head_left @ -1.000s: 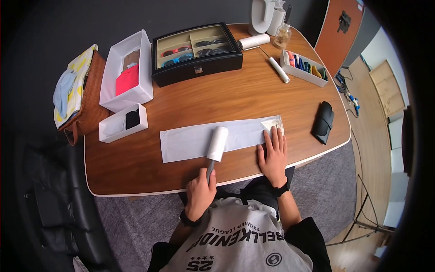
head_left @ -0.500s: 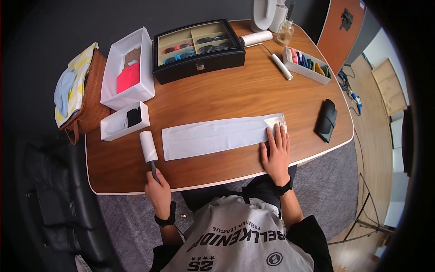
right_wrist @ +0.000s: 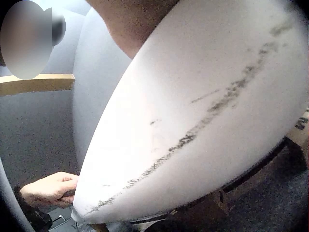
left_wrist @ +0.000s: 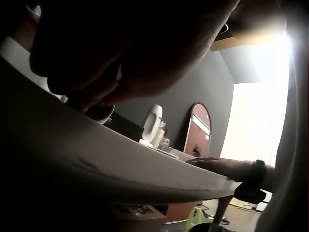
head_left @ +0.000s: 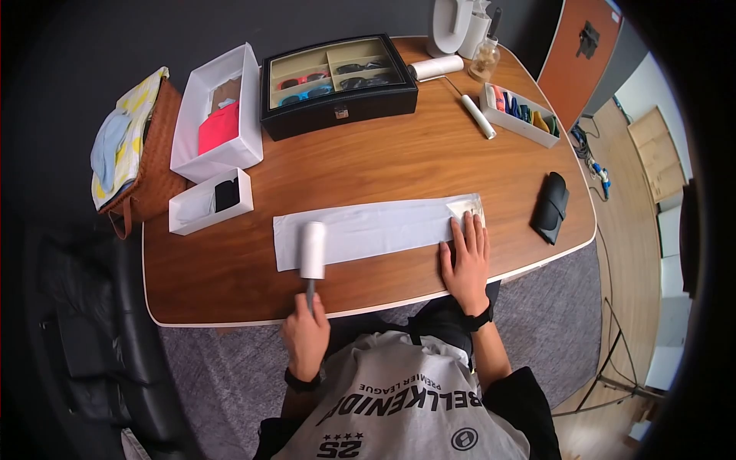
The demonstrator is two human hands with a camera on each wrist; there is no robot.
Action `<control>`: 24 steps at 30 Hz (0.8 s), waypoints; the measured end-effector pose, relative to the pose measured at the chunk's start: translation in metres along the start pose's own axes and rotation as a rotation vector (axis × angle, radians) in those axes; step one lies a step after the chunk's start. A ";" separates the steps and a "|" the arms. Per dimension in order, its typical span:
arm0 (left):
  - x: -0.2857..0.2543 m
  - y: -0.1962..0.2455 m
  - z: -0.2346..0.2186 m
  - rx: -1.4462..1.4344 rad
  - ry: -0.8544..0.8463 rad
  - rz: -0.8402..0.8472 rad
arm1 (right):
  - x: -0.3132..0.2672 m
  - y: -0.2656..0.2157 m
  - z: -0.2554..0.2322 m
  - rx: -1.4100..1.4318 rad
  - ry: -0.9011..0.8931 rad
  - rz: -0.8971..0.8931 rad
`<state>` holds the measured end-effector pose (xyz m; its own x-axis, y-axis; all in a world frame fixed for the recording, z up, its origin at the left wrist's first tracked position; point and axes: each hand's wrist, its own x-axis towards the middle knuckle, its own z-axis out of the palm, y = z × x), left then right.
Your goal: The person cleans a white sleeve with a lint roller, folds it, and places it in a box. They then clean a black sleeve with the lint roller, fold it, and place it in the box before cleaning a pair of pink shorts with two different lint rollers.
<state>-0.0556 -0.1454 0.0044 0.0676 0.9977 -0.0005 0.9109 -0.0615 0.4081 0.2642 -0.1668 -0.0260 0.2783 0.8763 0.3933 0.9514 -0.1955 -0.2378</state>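
My left hand (head_left: 307,337) grips the dark handle of a lint roller (head_left: 312,251) with a white cylinder. The roller overlaps the left part of a long, pale grey strip of cloth (head_left: 376,230) laid flat across the table. My right hand (head_left: 466,264) rests with straight fingers on the cloth's right end, beside a whitish, clear-edged corner piece (head_left: 464,207). In the left wrist view, the left hand (left_wrist: 120,53) is dark and close up, and the roller is mostly hidden behind it. The right wrist view mostly shows the table's pale edge (right_wrist: 193,116).
A black display case (head_left: 337,115) with sunglasses stands at the back of the wooden table (head_left: 429,161). White boxes (head_left: 211,218) and a wicker basket (head_left: 157,153) are on the left. A second roller (head_left: 479,119), a box of rolled fabrics (head_left: 521,126) and a black pouch (head_left: 550,208) lie right.
The left hand with the lint roller went from the cloth's middle to the left, off the cloth, then came back right over its left part. The right hand stays on the cloth.
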 end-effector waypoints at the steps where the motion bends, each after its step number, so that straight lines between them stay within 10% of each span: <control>1: 0.003 -0.008 -0.005 0.010 0.031 -0.061 | 0.000 -0.001 0.000 0.004 0.002 -0.001; 11: 0.016 -0.055 -0.026 0.018 0.345 -0.154 | 0.001 -0.001 -0.001 0.009 0.002 0.007; 24: 0.009 0.068 0.025 -0.183 -0.102 0.221 | 0.000 0.000 0.001 0.009 -0.006 0.007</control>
<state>0.0167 -0.1408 0.0095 0.3047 0.9523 0.0183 0.7816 -0.2610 0.5665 0.2643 -0.1667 -0.0271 0.2842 0.8774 0.3864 0.9483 -0.1978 -0.2483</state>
